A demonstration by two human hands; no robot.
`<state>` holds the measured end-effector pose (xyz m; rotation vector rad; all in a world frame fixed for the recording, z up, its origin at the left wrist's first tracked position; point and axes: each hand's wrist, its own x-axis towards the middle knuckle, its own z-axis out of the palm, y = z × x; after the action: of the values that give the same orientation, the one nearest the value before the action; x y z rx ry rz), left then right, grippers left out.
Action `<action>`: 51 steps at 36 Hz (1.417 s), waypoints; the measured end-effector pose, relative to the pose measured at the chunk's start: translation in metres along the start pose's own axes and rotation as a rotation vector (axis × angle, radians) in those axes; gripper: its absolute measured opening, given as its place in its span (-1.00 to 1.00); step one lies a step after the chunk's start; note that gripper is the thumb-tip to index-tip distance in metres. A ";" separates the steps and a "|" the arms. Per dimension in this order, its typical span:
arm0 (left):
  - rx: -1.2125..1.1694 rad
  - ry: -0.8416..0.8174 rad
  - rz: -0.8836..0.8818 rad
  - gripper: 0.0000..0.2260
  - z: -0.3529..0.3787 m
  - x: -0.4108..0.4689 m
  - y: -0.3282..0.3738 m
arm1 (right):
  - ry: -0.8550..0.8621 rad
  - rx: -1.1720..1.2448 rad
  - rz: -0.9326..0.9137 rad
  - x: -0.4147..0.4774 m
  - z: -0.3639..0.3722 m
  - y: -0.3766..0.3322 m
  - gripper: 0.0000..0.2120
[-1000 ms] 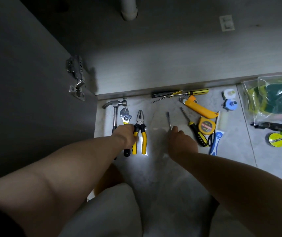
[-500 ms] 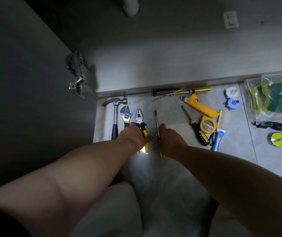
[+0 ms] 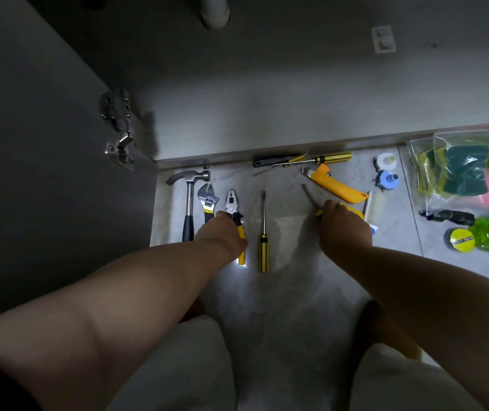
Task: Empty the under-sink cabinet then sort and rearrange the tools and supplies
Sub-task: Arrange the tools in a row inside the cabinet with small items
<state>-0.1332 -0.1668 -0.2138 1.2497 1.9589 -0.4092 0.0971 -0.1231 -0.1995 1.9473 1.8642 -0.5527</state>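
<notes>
Right hand [image 3: 344, 229] has left the screwdriver [image 3: 263, 241], now lying free beside the pliers [image 3: 235, 218], and closes on a second screwdriver [image 3: 311, 197]; left hand [image 3: 223, 232] rests on the pliers, grip indeterminate.

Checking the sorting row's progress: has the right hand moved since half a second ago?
Yes. The right hand left the screwdriver lying beside the pliers and shifted right, toward the yellow utility knife.

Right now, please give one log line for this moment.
left hand: on yellow-handled pliers | right hand: on angled yellow-black screwdriver | steel claw hammer: lying untouched
</notes>
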 end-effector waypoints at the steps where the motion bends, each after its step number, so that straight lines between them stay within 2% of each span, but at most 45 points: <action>1: -0.001 0.004 0.001 -0.37 0.000 0.000 0.000 | -0.013 -0.013 -0.009 0.000 0.000 -0.002 -0.74; 7: -0.008 0.019 0.027 -0.43 -0.005 -0.002 0.002 | -0.067 0.079 0.006 -0.008 0.010 -0.022 -0.73; 11: 0.040 0.011 0.045 -0.43 -0.007 -0.004 0.002 | -0.122 0.039 0.026 -0.010 0.010 -0.028 -0.62; 19: 0.093 0.041 0.092 -0.45 -0.014 -0.015 0.004 | -0.232 0.216 -0.052 -0.008 0.016 -0.025 -0.74; 21: 0.192 0.116 0.172 -0.47 -0.016 -0.019 0.005 | -0.248 0.275 -0.035 -0.008 0.020 -0.028 -0.75; 24: 0.294 0.130 0.427 -0.65 -0.013 -0.021 0.009 | -0.239 0.298 -0.047 -0.009 0.023 -0.034 -0.77; 25: 0.293 0.083 0.511 -0.63 -0.010 -0.022 0.010 | -0.242 0.308 -0.055 -0.009 0.024 -0.036 -0.78; 27: 0.336 -0.016 0.627 -0.44 -0.005 -0.023 0.011 | -0.254 0.313 -0.065 -0.009 0.025 -0.041 -0.79; 29: 0.406 -0.027 0.672 -0.28 0.003 -0.024 0.011 | -0.261 0.300 -0.072 -0.009 0.026 -0.044 -0.79; 33: 0.385 -0.015 0.610 -0.37 0.017 -0.027 0.018 | -0.254 0.309 -0.059 -0.010 0.025 -0.044 -0.74; 41: 0.315 0.004 0.576 -0.55 0.020 -0.030 0.025 | -0.242 0.328 -0.067 -0.007 0.027 -0.039 -0.79; 51: 0.316 -0.005 0.608 -0.49 0.015 -0.022 0.015 | -0.266 0.351 -0.116 -0.005 0.026 -0.042 -0.85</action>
<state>-0.1080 -0.1831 -0.2054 1.9560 1.4392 -0.4115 0.0542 -0.1393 -0.2190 1.8609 1.8089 -1.1832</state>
